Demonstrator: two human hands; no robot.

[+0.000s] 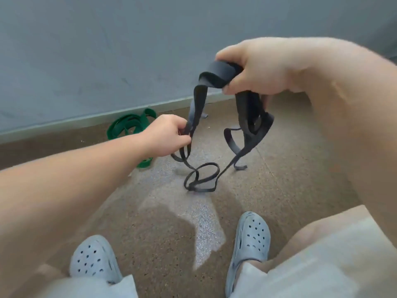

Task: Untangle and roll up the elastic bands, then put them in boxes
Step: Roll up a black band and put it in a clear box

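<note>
both hands grip it: right hand (253, 69) bunching the black band (245, 117), left hand (169, 134) pinching strands; pulling now could tighten the floor loops.

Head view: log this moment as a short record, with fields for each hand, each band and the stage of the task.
left hand: pinches a lower strand of the black band
right hand: grips a bunched part of the black band, held higher
black band: tangled, loops hanging, the lowest seems to reach the floor
green band: lies loose on the floor by the wall, untouched
task stage: untangling, neither band rolled yet
</note>
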